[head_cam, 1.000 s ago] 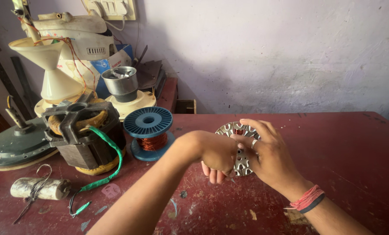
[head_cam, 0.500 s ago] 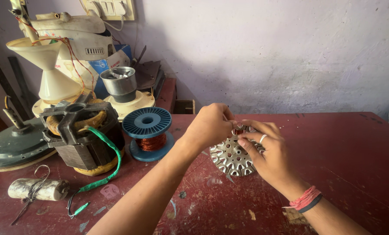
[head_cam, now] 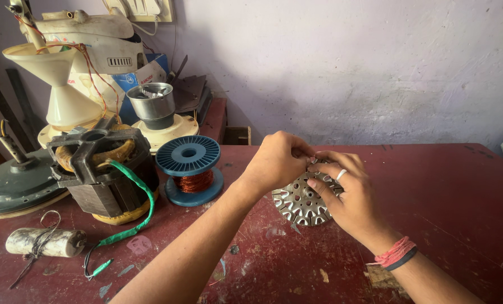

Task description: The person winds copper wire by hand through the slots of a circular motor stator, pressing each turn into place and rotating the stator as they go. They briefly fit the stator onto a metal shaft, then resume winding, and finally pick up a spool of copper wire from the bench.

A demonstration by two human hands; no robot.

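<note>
Head view: left hand (head_cam: 275, 160) and right hand (head_cam: 347, 197) meeting over a slotted metal disc (head_cam: 301, 201), held tilted just above the dark red surface (head_cam: 454, 191). Left fingers pinched shut at the disc's top edge; right fingers curled closed around its right side, ring on one finger. Near the left forearm, a blue spool of copper wire (head_cam: 189, 169); beside that, a black motor (head_cam: 102, 169) with a green lead.

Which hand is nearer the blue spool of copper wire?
Left. The left hand pinches the top edge of the slotted metal disc, just right of the blue spool; the right hand holds the disc's far side.
</note>
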